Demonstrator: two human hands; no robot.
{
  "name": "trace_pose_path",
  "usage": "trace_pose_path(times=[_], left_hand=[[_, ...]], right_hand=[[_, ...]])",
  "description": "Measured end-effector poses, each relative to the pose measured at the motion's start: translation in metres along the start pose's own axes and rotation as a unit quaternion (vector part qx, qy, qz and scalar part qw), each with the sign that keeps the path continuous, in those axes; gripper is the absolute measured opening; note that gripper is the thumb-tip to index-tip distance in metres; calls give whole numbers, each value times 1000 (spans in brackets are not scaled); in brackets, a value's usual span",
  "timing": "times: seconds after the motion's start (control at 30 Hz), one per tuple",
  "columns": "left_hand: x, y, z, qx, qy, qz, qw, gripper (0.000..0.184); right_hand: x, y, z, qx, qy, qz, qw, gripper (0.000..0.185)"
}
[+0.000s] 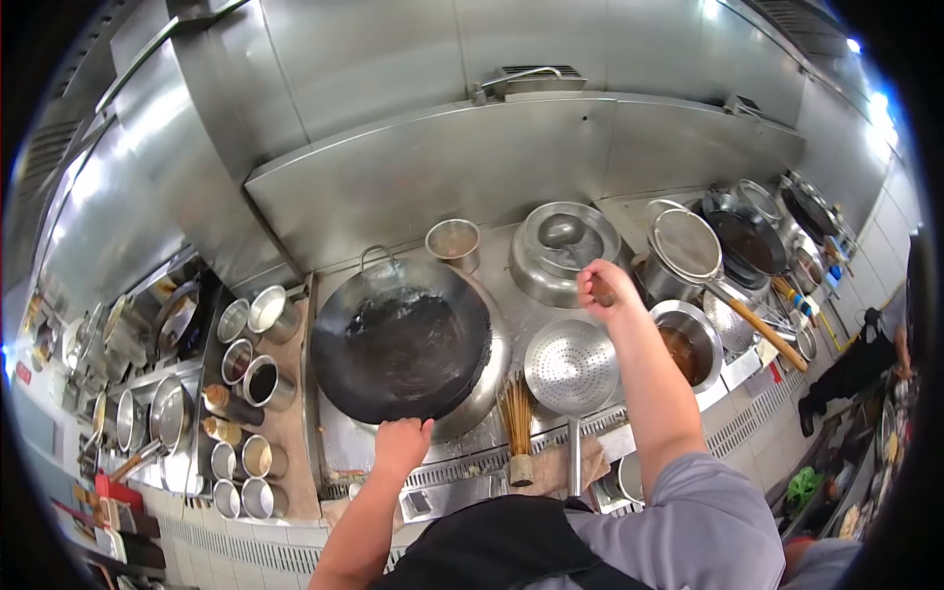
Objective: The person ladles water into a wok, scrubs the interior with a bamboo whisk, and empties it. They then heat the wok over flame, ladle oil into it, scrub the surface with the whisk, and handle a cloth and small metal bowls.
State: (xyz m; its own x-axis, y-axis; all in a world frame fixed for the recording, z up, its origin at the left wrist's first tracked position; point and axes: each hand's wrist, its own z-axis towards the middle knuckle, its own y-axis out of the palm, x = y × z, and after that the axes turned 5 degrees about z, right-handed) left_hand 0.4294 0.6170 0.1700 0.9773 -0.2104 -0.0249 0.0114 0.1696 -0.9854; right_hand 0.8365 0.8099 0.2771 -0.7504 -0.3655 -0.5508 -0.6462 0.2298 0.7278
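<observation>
My left hand point(402, 445) is closed at the near rim of a large dark wok point(398, 339), which sits tilted on a round burner ring. The wok's inside looks wet, and a loop handle point(379, 258) stands at its far side. My right hand point(603, 291) is wrapped round the handle of a ladle. The ladle's bowl point(561, 230) hangs over a wide steel pot point(543, 285) at the back. Below that hand lies a perforated skimmer point(570, 366), its handle pointing toward me. A bamboo wok brush point(518, 423) rests between the wok and the skimmer.
Several metal seasoning canisters point(264, 500) line the left shelf. A small steel pot point(453, 242) stands behind the wok. A mesh strainer point(686, 243) rests on a pot at right, near a pot of brown liquid point(683, 354). Another person's dark-clothed leg point(836, 383) shows far right.
</observation>
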Motion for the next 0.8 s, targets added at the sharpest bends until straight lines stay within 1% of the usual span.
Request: trace_pose_path(times=[0.03,0.1,0.13,0.2,0.23,0.33,0.37,0.47,0.53,0.57,0.63,0.67,0.7,0.73,0.77,0.8], left_hand=[[-1,1,2,0,5,-1,1000,41],[-2,1,1,-5,3,9,1000,42],[-2,0,1,-6,7,12,1000,42],[-3,-1,0,-7,15,15,1000,42],[-5,-2,0,-5,21,15,1000,42],[-11,2,-1,-1,34,10,999,42],[-12,2,-1,0,35,7,999,42],[-14,-5,-11,26,27,7,999,41],[-16,-18,-12,14,33,-18,999,40],[-17,-25,-13,9,29,-29,999,39],[-19,-27,-16,1,28,-56,998,39],[-22,-23,-18,8,26,-69,997,38],[-24,-18,-19,14,24,-83,996,38],[-25,-13,-16,38,35,-81,995,39],[-26,-8,-15,50,35,-82,995,39],[-27,-3,-14,61,36,-82,994,39]], right_hand=[[6,11,-15,-11,-11,-13,1000,13],[21,31,-44,-22,0,-20,1000,14],[30,40,-59,-54,2,-11,998,16],[48,56,-87,-65,25,4,998,7],[59,63,-100,-76,30,7,997,7],[92,78,-134,-125,77,36,989,17],[103,82,-141,-117,94,51,987,17],[137,86,-146,-106,110,13,988,17],[149,85,-146,-103,111,-55,987,12],[156,83,-146,-104,125,-65,985,12],[167,77,-146,-86,48,-209,973,6],[172,79,-152,-49,15,-255,966,10],[177,79,-157,-52,27,-266,962,10],[181,77,-163,-30,-26,-362,931,16],[185,71,-169,-11,-78,-456,887,21],[192,60,-171,18,-109,-479,871,32]])
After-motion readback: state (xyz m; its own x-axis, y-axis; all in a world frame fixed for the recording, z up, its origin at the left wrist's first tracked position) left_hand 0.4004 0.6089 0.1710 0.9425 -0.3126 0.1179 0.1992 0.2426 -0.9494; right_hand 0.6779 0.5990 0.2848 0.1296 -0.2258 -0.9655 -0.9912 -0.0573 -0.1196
